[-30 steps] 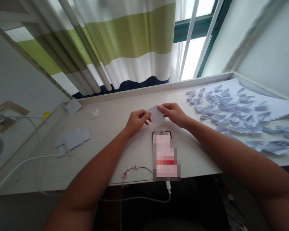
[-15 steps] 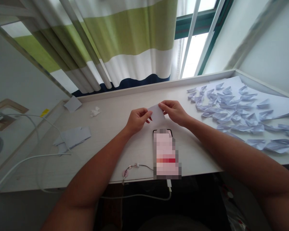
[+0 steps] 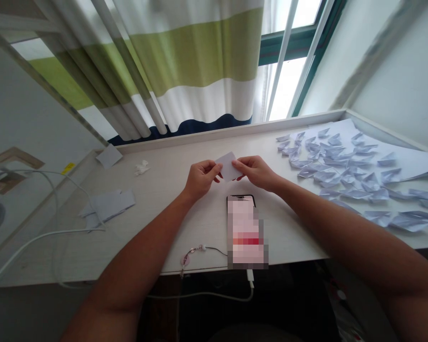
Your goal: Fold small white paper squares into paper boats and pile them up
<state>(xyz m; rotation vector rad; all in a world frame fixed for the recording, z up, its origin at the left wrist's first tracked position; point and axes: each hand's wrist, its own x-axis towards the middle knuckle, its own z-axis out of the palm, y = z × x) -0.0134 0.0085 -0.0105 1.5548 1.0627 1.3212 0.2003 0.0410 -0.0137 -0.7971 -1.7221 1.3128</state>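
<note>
The paper slip (image 3: 228,166) you held was plain white. The table (image 3: 164,213) was pale cream with a fine grain. The folded pieces (image 3: 342,166) toward its right edge were white, tinged faintly lilac. The curtain (image 3: 192,61) beyond its far edge carried broad white, olive-green and navy bands, and the window frame (image 3: 288,40) was dark green.

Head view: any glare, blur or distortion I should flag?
Head view: the window is blown out to white; the wide-angle lens splays the edges of the desk; the phone screen is pixelated; the left hand, right hand and the paper slip pinched between them read sharp; daylight is soft, shadows faint.
</note>
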